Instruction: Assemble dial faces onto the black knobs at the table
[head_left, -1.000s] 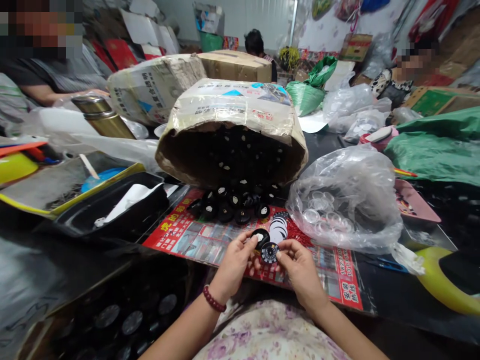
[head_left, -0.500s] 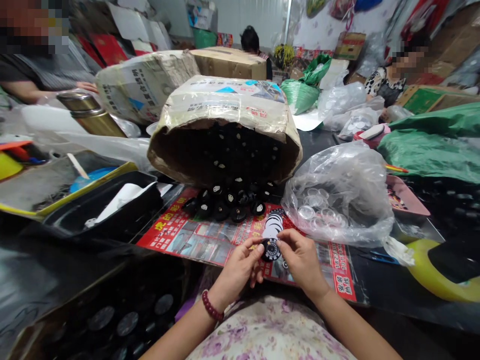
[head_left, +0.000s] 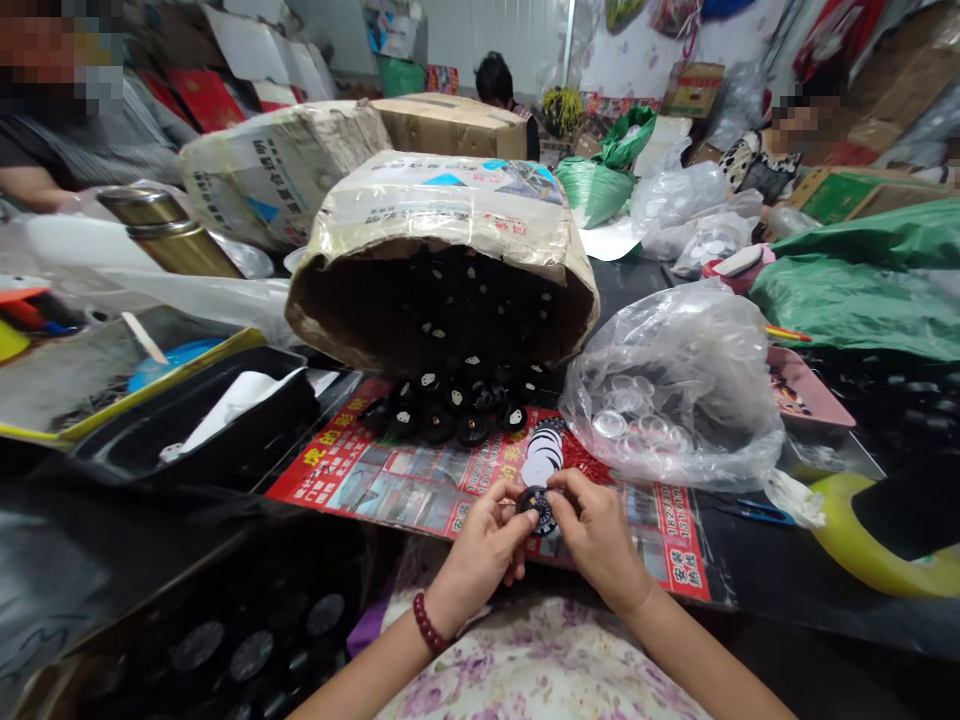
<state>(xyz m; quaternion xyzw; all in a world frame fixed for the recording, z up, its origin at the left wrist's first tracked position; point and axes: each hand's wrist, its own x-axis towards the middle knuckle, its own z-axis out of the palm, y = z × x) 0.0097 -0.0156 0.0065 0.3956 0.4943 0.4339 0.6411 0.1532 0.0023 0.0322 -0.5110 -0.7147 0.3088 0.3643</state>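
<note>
Both hands meet over the printed sheet near the table's front edge. Between them is a small black round dial piece [head_left: 538,514] with pale markings on its face. My left hand [head_left: 486,540], a dark red bead bracelet at its wrist, pinches the dial's left side with the thumb on its face. Fingertips of my right hand [head_left: 600,535] are closed at the upper right rim. Just beyond lies an overlapping row of white discs [head_left: 540,468], with darker discs at its far end. Several black round cases [head_left: 437,422] spill from a large wrapped carton [head_left: 450,210].
Clear rings lie in a plastic bag [head_left: 675,380] on the right, near a yellow tape roll [head_left: 885,540] and a pink tray [head_left: 814,385]. On the left are a black tray [head_left: 202,420] and a flask [head_left: 169,235]. Other people sit around the table.
Both hands and the dial piece have shifted slightly towards me. The dial appears more tilted, and the left thumb covers more of its face. The camera view has shifted a little.
</note>
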